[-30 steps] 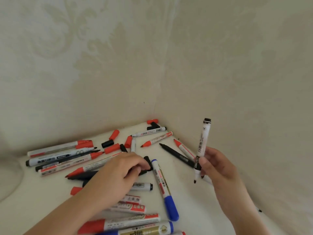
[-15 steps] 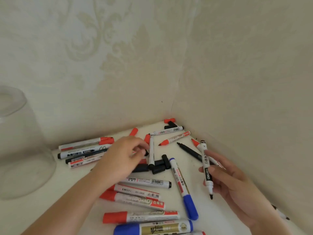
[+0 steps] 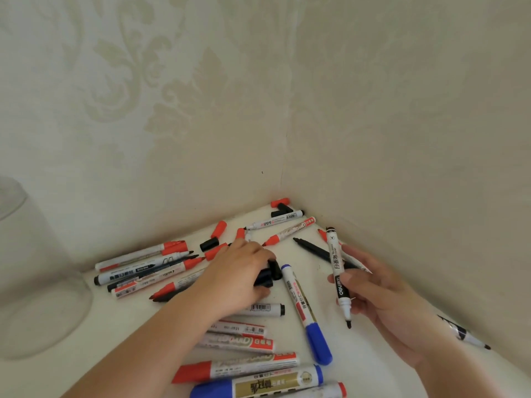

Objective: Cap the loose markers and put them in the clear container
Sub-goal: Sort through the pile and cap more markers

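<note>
Your right hand [image 3: 382,294] pinches an uncapped white black-tipped marker [image 3: 339,275] tip-down, while your left hand's [image 3: 232,275] fingers curl round loose black caps [image 3: 268,275].

Your right hand [image 3: 382,291] shows you a white marker [image 3: 338,275] with black print, a black band and a black tip, while your left hand [image 3: 235,274] covers black caps [image 3: 268,275]. On the white table [image 3: 138,326] you see white markers [image 3: 235,367] with red caps, loose red caps [image 3: 219,228], and a blue-capped marker [image 3: 306,314]. Your walls [image 3: 201,96] carry a pale cream damask leaf pattern.
</note>
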